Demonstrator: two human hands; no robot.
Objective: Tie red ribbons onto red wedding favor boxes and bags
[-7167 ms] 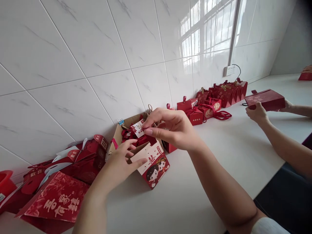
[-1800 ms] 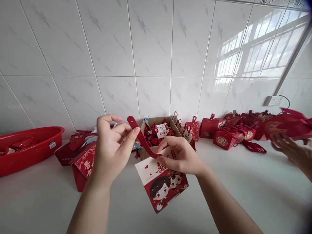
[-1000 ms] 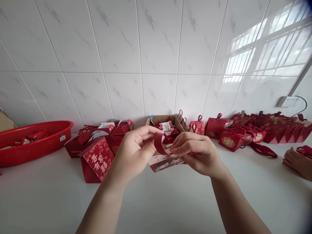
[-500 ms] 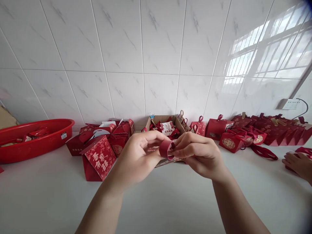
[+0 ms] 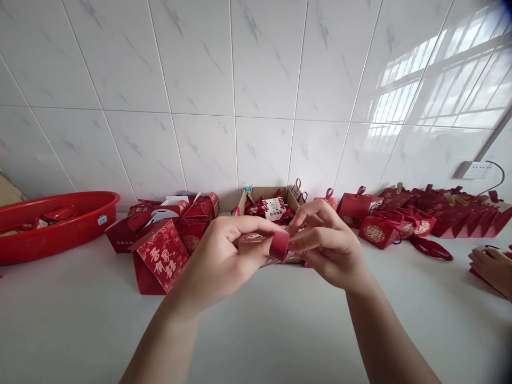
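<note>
Delicately, the left hand (image 5: 228, 258) pinches a red strap (image 5: 279, 247), grip of right hand (image 5: 330, 246) unclear; slackening could uncurl it.

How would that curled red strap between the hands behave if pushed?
The red strap would likely flex rather than stay rigid, since it is bent into a smooth curve. Its narrow band suggests little weight for its size.
</note>
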